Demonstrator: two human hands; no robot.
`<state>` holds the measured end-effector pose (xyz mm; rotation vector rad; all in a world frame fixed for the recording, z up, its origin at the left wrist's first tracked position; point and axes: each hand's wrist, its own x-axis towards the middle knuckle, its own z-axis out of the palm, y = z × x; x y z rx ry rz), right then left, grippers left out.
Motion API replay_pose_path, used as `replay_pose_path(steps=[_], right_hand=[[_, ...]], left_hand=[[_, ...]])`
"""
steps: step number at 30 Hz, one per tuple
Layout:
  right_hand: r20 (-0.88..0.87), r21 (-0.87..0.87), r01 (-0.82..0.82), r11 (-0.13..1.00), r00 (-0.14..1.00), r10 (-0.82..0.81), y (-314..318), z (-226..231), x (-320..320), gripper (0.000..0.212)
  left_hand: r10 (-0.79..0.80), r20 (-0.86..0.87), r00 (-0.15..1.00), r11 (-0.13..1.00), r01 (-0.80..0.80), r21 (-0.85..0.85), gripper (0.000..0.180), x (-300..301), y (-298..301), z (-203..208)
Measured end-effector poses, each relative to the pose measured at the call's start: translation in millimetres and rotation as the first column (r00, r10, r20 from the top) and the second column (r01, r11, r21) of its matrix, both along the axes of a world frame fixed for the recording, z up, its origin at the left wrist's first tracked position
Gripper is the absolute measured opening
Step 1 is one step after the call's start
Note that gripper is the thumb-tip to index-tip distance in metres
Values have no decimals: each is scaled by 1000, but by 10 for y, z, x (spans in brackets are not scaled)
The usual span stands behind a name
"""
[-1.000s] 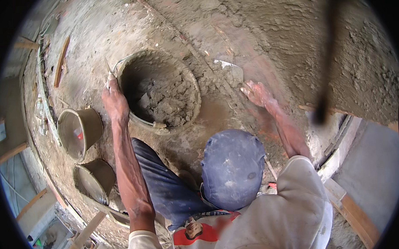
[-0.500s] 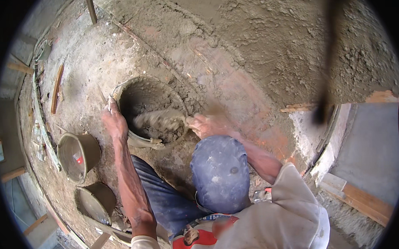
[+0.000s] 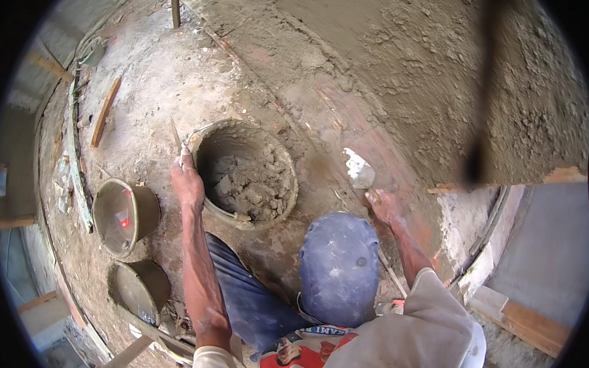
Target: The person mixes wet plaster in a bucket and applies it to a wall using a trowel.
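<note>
A dark bucket [image 3: 285, 145] of lumpy grey mortar [image 3: 255, 185] stands tilted in front of my knees. My left hand [image 3: 188, 182] is closed at its left rim, where a wire handle runs along the edge. A thin pointed piece [image 3: 175, 133] sticks up by those fingers; I cannot make out what it is. Out to the right of the bucket, my right hand [image 3: 385, 205] is closed around the handle of a trowel [image 3: 359, 171]. The trowel's blade shines white, points away from me and looks free of any mortar load, above the reddish floor.
Two more buckets [image 3: 154, 213] [image 3: 162, 287] stand at the left, the upper one with a red patch inside. A wooden strip [image 3: 106, 113] lies at the far left. Wet mortar [image 3: 394, 70] spreads over the far right. Boards [image 3: 533, 321] lie at the lower right. A blurred dark thing [image 3: 483, 112] hangs close to the camera.
My right hand has drawn the trowel out of the bucket and moved right, over the floor. My left hand stays at the bucket's rim. The whole view has shifted slightly.
</note>
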<state>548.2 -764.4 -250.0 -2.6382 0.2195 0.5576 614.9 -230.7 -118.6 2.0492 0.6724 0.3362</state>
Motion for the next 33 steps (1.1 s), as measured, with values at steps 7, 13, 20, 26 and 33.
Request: replay_pose_path(steps=[7,13,20,26,33], right_hand=[[-3,118,-259,959,965,261,237,172,998,52],[194,112,-607,786,790,582,1310,1146,791,47],[333,226,-12,974,941,-66,1020,375,1637,44],[357,80,14,997,933,-42,847,-395,3015,35],[410,2,-23,1000,912,20,1365,-651,4334,39]], left_hand=[[17,-123,992,995,-5,100,54,28,-74,107],[38,-119,992,994,-26,105,54,-9,-30,241],[-37,-29,999,998,38,47,53,-38,69,-34],[24,4,1000,998,-24,54,52,16,35,19],[50,27,998,997,-48,-64,51,114,-101,21]])
